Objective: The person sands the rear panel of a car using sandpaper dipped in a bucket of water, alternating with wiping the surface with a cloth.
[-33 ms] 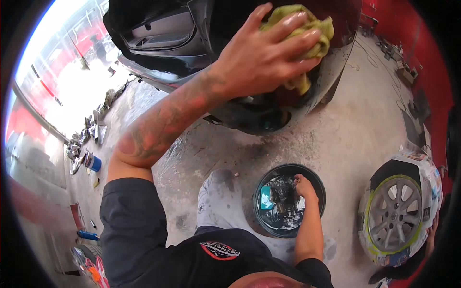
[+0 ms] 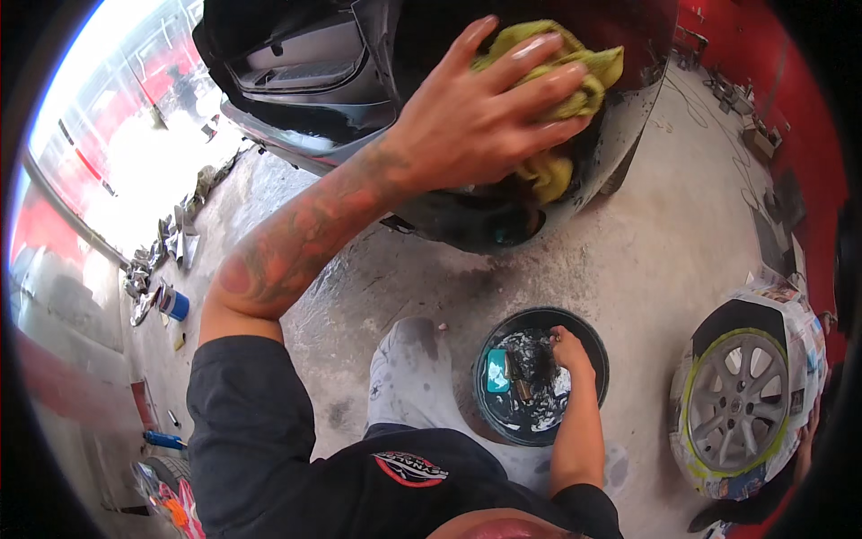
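Note:
My left hand (image 2: 498, 117) grips a crumpled yellow-green cloth (image 2: 561, 76) against the dark glossy car panel (image 2: 359, 112), its fingers spread over the cloth; part of the cloth hangs below the palm. My right hand (image 2: 564, 349) reaches into a round dark tub (image 2: 494, 411) on the floor. Its fingers are closed near the water's surface, on something I cannot make out. A turquoise block (image 2: 497, 371) and a dark brownish item (image 2: 523, 389) lie in the tub beside it.
A masked wheel (image 2: 739, 404) stands at the right, a person's arm (image 2: 806, 440) behind it. Scrap pieces (image 2: 180, 242), a blue bucket (image 2: 175, 304) and a blue bottle (image 2: 163, 440) line the left side. Cords (image 2: 714, 135) and boxes (image 2: 761, 139) lie along the red wall.
My left hand has shifted slightly leftward and down with the cloth, whose lower fold has moved along with it. The water in the tub shows different ripples.

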Demonstrator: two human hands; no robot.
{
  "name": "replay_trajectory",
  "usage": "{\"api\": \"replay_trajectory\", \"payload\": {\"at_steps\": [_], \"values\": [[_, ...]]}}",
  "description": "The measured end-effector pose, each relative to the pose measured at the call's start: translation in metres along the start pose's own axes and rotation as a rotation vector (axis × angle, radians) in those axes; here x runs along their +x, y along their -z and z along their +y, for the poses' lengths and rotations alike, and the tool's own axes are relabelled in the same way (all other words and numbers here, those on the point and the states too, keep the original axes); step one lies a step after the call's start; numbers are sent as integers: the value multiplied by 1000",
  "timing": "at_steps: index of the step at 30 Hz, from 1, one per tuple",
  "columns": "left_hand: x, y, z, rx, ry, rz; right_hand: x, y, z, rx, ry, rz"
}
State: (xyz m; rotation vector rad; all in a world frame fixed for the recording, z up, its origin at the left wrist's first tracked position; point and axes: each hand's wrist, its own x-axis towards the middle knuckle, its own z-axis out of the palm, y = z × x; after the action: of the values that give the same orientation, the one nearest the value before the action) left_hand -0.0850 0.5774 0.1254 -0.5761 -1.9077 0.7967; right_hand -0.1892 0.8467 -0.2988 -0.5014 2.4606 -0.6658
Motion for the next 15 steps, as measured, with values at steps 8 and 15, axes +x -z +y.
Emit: {"api": "replay_trajectory", "payload": {"at_steps": [8,15], "values": [[-141,-20,-12,-253,513,205,-19,58,-27,150,-47,197],[-203,-49,-71,-481,1001,71,-83,170,-152,315,796,929]]}}
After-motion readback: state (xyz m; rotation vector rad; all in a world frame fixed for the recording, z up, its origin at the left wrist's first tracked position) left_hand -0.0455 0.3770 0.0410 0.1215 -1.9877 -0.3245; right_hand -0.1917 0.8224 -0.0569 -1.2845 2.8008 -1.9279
